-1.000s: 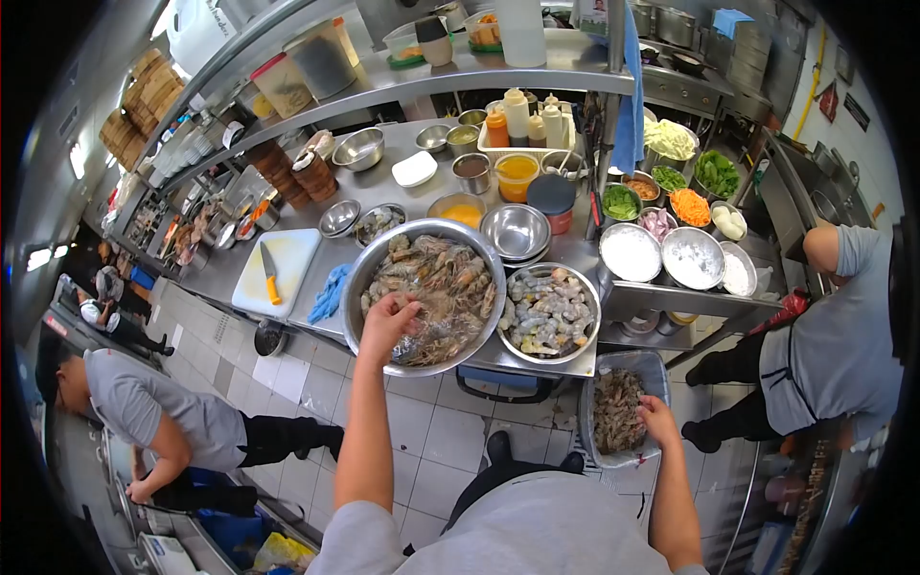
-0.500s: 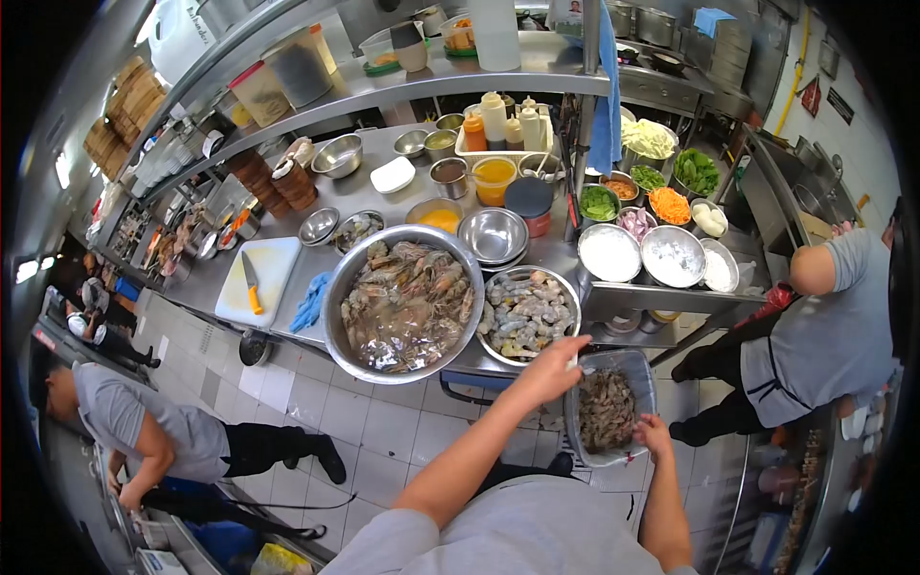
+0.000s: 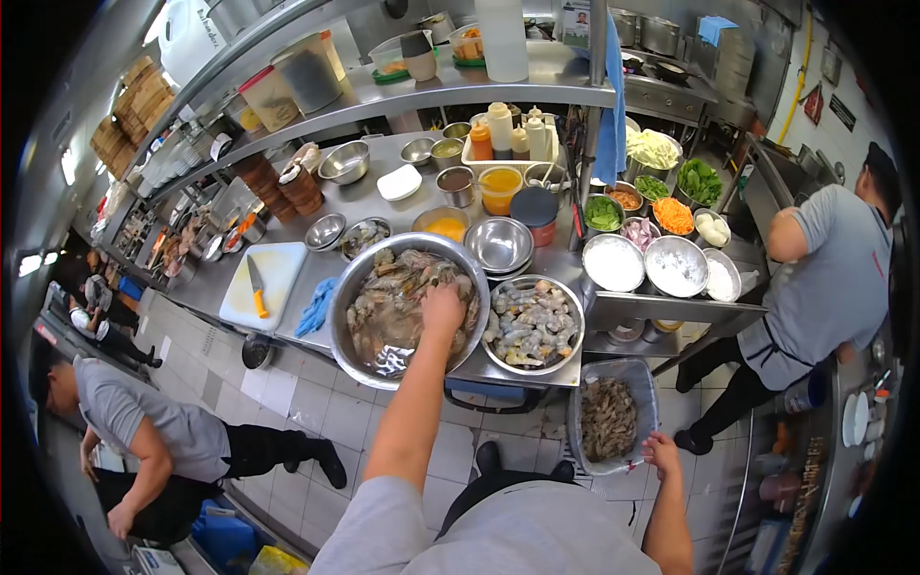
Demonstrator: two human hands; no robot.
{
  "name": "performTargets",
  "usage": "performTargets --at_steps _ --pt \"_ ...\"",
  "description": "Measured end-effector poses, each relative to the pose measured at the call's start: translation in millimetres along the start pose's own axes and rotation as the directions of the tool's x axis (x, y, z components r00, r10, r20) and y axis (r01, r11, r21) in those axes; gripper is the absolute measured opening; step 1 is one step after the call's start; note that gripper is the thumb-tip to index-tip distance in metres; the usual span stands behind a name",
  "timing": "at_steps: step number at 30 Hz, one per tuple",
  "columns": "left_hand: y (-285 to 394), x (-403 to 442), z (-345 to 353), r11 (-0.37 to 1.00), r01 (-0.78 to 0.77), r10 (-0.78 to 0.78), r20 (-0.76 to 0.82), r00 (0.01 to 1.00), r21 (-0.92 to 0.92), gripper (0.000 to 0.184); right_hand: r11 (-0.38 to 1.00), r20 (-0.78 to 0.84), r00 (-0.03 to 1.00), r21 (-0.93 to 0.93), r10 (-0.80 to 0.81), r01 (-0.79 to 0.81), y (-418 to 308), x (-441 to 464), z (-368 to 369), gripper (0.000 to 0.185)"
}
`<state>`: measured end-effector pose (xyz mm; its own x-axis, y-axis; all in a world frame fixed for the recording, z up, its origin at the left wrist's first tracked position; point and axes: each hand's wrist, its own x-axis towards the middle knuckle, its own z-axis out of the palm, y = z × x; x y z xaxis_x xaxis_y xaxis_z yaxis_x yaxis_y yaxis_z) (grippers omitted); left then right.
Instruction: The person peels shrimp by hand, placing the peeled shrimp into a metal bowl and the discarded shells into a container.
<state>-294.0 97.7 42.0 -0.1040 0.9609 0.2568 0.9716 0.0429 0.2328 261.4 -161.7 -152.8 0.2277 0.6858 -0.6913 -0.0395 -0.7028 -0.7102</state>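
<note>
My left hand [image 3: 443,309] reaches into a large metal bowl [image 3: 337,331] of water and whole shrimp [image 3: 398,273]; its fingertips are hidden among them. To the right, a smaller metal bowl [image 3: 581,335] holds peeled shrimp [image 3: 532,326]. Below the table edge stands a lined grey bin [image 3: 647,388] with shrimp heads and shells [image 3: 609,419] in it. Beside the bin's right rim is my right hand [image 3: 661,454], fingers loosely bent and apart, with nothing visible in it.
A knife [image 3: 257,286] lies on a white cutting board [image 3: 278,264], with a blue cloth [image 3: 316,307] nearby. Empty metal bowls [image 3: 495,244] and sauce bottles [image 3: 500,129] stand behind. One co-worker [image 3: 815,259] stands at right, another [image 3: 163,422] bends at left.
My left hand has moved from above the bin, left and up into the large bowl of shrimp. My right hand stays by the bin's rim, slightly lower. The co-worker at right has shifted.
</note>
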Motion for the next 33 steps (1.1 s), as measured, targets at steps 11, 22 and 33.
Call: performTargets --at_steps 11,22,33 --pt "-48 -33 -58 0.311 0.398 -0.242 0.333 0.911 -0.863 0.023 0.981 0.213 0.957 0.058 -0.196 0.188 -98 -34 83 0.036" --pt "143 -104 -48 -0.179 0.422 0.037 0.422 0.906 -0.889 0.03 0.831 0.446 0.705 0.217 -0.551 0.512 -239 -136 180 0.04" --pt "242 -141 19 0.51 -0.236 0.439 0.014 0.898 -0.827 0.036 0.804 0.153 0.91 0.54 -0.386 0.25 -189 -93 117 0.021"
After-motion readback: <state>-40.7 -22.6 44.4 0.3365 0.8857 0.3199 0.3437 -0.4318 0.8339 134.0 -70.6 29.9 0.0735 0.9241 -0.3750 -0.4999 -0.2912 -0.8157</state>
